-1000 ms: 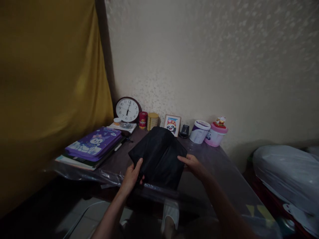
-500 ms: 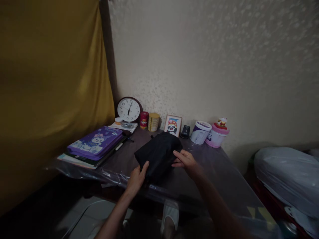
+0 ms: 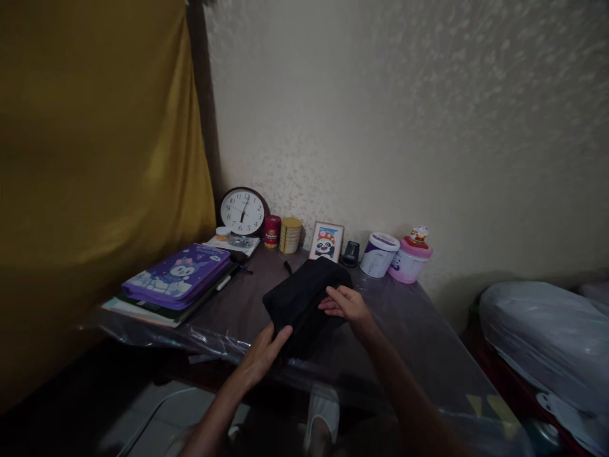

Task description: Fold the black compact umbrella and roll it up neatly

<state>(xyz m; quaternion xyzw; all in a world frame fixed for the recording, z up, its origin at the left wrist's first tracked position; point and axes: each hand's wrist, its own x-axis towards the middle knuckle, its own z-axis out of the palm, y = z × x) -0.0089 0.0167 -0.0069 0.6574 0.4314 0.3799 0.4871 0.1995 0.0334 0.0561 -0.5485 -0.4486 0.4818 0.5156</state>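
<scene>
Black folded fabric (image 3: 304, 289) is over the counter (image 3: 409, 343), its long axis slanting from near left to far right; the left hand (image 3: 262, 352) lays its thumb across the near-left corner, fingers hidden, grip uncertain; the right hand (image 3: 347, 306) pinches the nearer right side; beyond stands a panda picture frame (image 3: 326, 241).

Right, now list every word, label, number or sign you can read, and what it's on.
"1" to "12": numerals on the clock; its small dial lettering is unreadable.
Red jar: label lettering too blurred to read surely.
Purple case: print too small.
White-and-purple tub: print too blurred.
Black fabric item: no text visible.
</scene>
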